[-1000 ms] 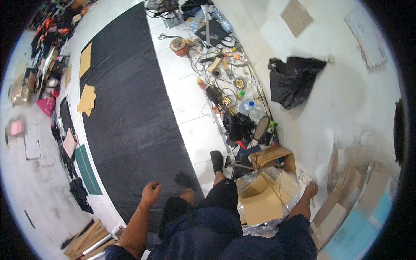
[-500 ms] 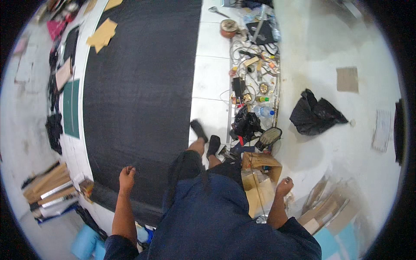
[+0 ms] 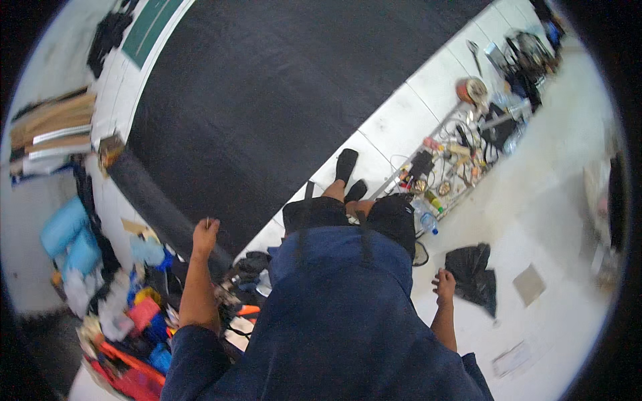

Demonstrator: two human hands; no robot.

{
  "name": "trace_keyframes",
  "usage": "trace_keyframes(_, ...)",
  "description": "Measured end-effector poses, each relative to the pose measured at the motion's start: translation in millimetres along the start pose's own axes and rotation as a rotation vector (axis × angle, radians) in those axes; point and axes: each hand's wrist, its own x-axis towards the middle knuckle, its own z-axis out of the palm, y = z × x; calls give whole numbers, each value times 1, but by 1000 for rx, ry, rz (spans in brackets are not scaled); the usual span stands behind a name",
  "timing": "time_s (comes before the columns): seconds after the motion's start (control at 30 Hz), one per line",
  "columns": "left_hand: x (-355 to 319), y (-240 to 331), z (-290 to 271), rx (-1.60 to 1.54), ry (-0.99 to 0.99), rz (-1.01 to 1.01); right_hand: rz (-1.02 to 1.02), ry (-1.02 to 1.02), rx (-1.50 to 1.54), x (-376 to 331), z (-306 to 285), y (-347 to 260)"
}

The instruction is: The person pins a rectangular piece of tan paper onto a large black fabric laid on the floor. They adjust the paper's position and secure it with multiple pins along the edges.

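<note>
My left hand [image 3: 205, 235] hangs over the rolled end [image 3: 170, 200] of a wide black sheet [image 3: 281, 87] spread across the white tiled floor. Its fingers are pinched together, with a small pale sliver at the tips that is too small to name. My right hand [image 3: 444, 286] is held out at my other side, fingers loosely bent and apart, nothing visible in them. Behind it in the view lies a crumpled black plastic bag [image 3: 473, 271]. Both hands appear to be in the air, away from the sheet and the bag.
A low surface [image 3: 461, 174] crowded with tools, cables and bottles runs along the right of the sheet. Left are stacked boards [image 3: 57, 127], light blue rolls [image 3: 67, 230] and a colourful heap [image 3: 144, 327]. A brown square piece [image 3: 529, 285] lies at right.
My view has turned to the right, so the sheet and cluttered surface now run diagonally. The colourful heap has come into view at lower left. My right hand's fingers have loosened.
</note>
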Motion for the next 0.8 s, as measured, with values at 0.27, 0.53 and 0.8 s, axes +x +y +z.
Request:
trace_keyframes(0.27,-16,72,1,-320,280,-106,-74,-152,-272,100,-93,-131)
trace_keyframes(0.53,-51,114,74,162,343,129,-241,-218,-129,195,-97,-334)
trace_keyframes(0.8,-13,411,131,-481,10,-10,-689,-88,-60,253,-155,-590)
